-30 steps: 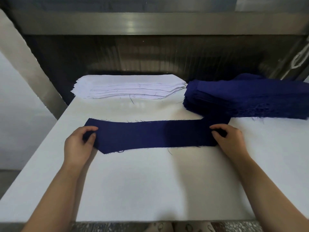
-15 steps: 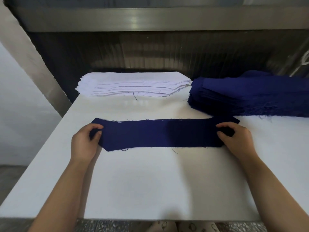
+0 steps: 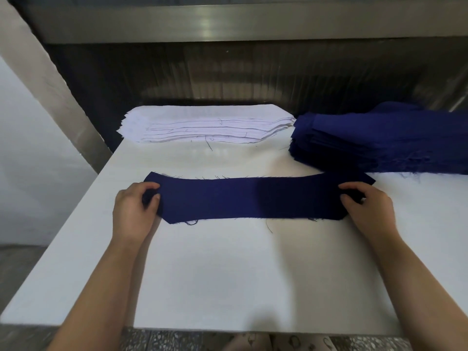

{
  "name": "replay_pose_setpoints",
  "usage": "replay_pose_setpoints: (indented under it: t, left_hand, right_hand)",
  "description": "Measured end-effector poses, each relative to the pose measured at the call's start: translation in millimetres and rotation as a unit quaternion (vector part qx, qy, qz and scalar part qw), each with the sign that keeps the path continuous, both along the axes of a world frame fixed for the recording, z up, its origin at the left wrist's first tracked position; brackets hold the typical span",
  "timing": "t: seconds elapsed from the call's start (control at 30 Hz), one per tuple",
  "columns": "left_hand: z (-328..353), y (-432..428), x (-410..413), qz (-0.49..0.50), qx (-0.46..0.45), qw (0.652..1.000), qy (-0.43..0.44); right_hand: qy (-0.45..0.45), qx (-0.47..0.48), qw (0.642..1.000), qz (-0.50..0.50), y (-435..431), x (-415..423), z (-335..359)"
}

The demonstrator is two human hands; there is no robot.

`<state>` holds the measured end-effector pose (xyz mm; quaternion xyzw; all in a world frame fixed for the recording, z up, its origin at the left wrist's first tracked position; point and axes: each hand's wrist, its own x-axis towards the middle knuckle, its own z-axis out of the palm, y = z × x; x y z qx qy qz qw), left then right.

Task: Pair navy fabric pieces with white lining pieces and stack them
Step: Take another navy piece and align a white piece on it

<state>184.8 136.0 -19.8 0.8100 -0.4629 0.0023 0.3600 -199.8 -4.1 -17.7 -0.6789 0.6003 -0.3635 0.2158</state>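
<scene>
One long navy fabric piece point(image 3: 253, 198) with frayed edges lies flat across the middle of the white table point(image 3: 228, 274). My left hand point(image 3: 134, 211) pinches its left end between thumb and fingers. At the other end, my right hand point(image 3: 367, 209) pinches the fabric the same way. A stack of white lining pieces point(image 3: 202, 125) sits at the back left of the table. To its right, at the back right, lies a thick stack of navy pieces point(image 3: 379, 143).
A dark corrugated wall point(image 3: 228, 77) and a metal beam point(image 3: 228, 21) rise behind the table. A slanted metal post point(image 3: 50, 79) runs along the left side. Speckled floor point(image 3: 177, 343) shows below the table's front edge.
The navy piece has been drawn straighter and lies flatter between my hands. Both hands keep their hold on its ends. The view has shifted slightly.
</scene>
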Motion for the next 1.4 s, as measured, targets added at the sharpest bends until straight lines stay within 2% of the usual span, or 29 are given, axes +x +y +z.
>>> replay_pose_setpoints:
  t: [0.2, 0.5, 0.7, 0.87, 1.0, 1.1, 1.17, 1.23, 1.33, 1.4]
  left_hand:
    - [0.0, -4.4, -0.7, -0.025, 0.031, 0.998, -0.042]
    - [-9.4, -9.1, 4.6, -0.001, 0.074, 0.994, -0.080]
    - [-10.3, -10.1, 5.9, 0.016, 0.070, 0.996, -0.051]
    - [-8.4, -10.5, 4.3, 0.023, 0.067, 0.997, -0.040]
    - [-6.3, -9.5, 0.2, 0.040, 0.046, 0.997, -0.037]
    - [-1.0, -6.8, -4.1, 0.060, -0.007, 0.998, -0.007]
    - [2.3, -3.1, -5.8, 0.038, -0.036, 0.999, -0.006]
    - [6.0, 0.7, -8.4, -0.033, -0.040, 0.998, -0.020]
    - [9.5, 2.6, -12.5, -0.149, -0.020, 0.988, -0.044]
    - [9.4, 1.7, -12.5, -0.192, -0.002, 0.979, -0.060]
  right_hand:
    - [0.036, 0.004, 0.999, 0.006, -2.0, 0.5, 2.0]
    - [0.050, 0.024, 0.998, -0.001, -1.5, 1.7, 2.2]
    - [0.044, 0.017, 0.998, -0.028, -1.7, 2.3, 1.7]
    - [0.100, 0.016, 0.994, -0.031, -1.3, 4.1, 1.3]
    - [0.156, -0.031, 0.985, -0.065, 4.3, 8.4, 1.7]
    - [0.182, -0.066, 0.981, -0.020, 6.3, 10.1, 0.4]
    - [0.189, -0.072, 0.979, 0.025, 6.5, 11.4, 0.9]
    - [0.184, -0.068, 0.978, 0.065, 8.5, 13.2, 2.3]
    - [0.171, -0.065, 0.977, 0.107, 13.2, 18.7, 4.6]
    - [0.175, -0.080, 0.973, 0.129, 16.7, 24.3, 5.5]
